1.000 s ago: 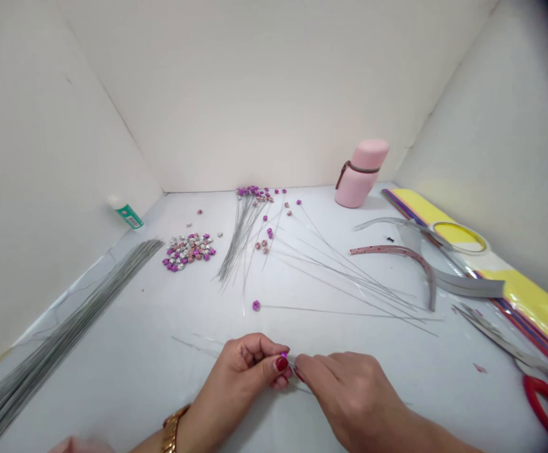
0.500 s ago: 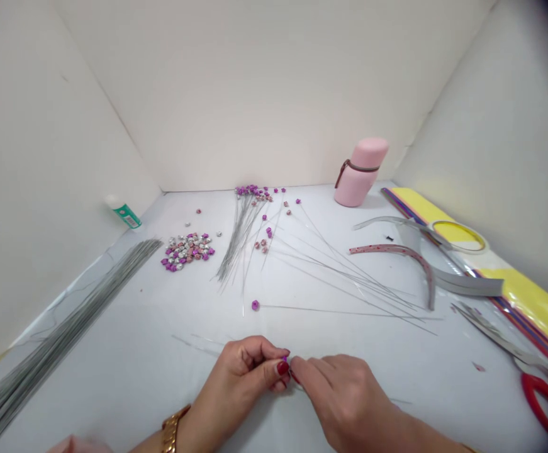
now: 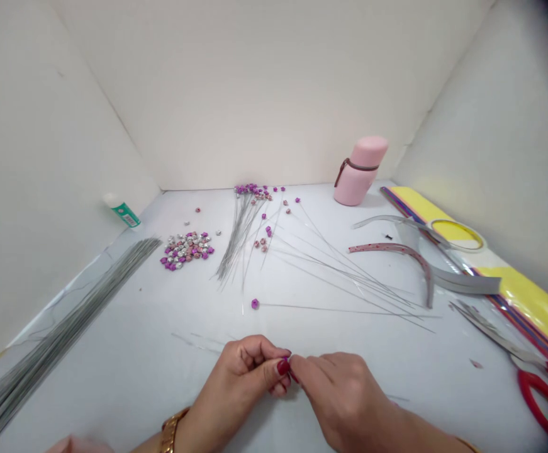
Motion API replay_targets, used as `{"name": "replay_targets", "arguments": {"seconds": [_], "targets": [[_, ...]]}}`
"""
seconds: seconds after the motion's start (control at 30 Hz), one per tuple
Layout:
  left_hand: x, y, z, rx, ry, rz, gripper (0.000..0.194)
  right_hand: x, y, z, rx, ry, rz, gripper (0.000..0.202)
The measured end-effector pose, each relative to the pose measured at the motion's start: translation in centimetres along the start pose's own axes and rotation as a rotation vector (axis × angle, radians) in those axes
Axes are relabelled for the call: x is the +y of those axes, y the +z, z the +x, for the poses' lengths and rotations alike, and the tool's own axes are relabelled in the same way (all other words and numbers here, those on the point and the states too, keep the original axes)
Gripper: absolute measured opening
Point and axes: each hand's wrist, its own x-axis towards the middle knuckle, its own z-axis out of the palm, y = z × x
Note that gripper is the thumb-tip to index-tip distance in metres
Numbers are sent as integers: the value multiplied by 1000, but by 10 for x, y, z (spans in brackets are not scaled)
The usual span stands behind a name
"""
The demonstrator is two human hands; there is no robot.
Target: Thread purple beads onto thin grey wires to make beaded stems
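Note:
Both hands meet low in the middle of the head view. My left hand point(image 3: 250, 368) is closed, with thumb and fingertips pinching a small purple paper star point(image 3: 285, 359), of which only a sliver shows. My right hand point(image 3: 337, 390) is closed against it, its fingertips touching the left ones at the star. A thin wire point(image 3: 399, 397) shows past the right wrist; its other end is hidden by the hand. Just beyond the hands lies a purple star on a wire stem point(image 3: 255, 304). Loose wires point(image 3: 195, 343) lie left of the left hand.
A pile of folded stars point(image 3: 187, 250) and a long wire bundle point(image 3: 75, 321) lie left. Stemmed stars point(image 3: 240, 229) lie at the back. Rightward are a pink flask point(image 3: 361, 171), paper strips point(image 3: 396, 248), a tape roll point(image 3: 457, 234), yellow packs point(image 3: 528, 302) and red-handled scissors point(image 3: 535, 393).
The fingertips of both hands have drawn slightly closer, covering more of the purple star. Otherwise the hands and table look the same, apart from a slight camera shift.

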Motion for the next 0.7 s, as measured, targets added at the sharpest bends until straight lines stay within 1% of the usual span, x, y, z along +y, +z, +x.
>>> {"name": "replay_targets", "arguments": {"seconds": [0.03,0.1,0.13,0.17,0.2,0.23,0.27,0.3,0.4,0.43,0.47,0.5,0.57,0.63,0.7], "targets": [[1,0,-1,-5,19,49,15,-1,-2,2,-55,111,176,30],[4,-1,-4,-29,86,185,16,-2,-8,7,-182,422,618,27],[5,-2,-5,-39,126,257,17,-2,-11,10,-244,575,820,28],[7,-2,-6,-45,163,316,18,-3,-13,12,-288,692,974,30],[8,-2,-7,-49,188,351,18,-3,-15,13,-317,753,1062,32],[8,-2,-7,-43,195,349,18,-3,-16,13,-319,751,1071,32],[8,-1,-6,-30,181,310,17,-2,-16,13,-298,683,999,30],[8,0,-6,-16,147,241,16,-1,-16,12,-254,564,854,28],[6,3,-2,9,-12,-30,17,4,-11,6,-65,127,203,28],[6,4,-2,4,-58,-115,18,7,-9,4,-21,14,13,29],[5,4,-1,-6,-92,-185,18,9,-7,2,3,-63,-125,29],[5,5,-1,-12,-113,-241,18,11,-6,1,15,-109,-214,29],[5,4,-1,-17,-123,-295,17,15,-5,0,2,-146,-276,27],[6,2,-1,-16,-121,-274,17,17,-6,1,1,-151,-282,26],[9,-2,-1,12,-99,-217,17,19,-9,3,-2,-155,-287,26]]}}
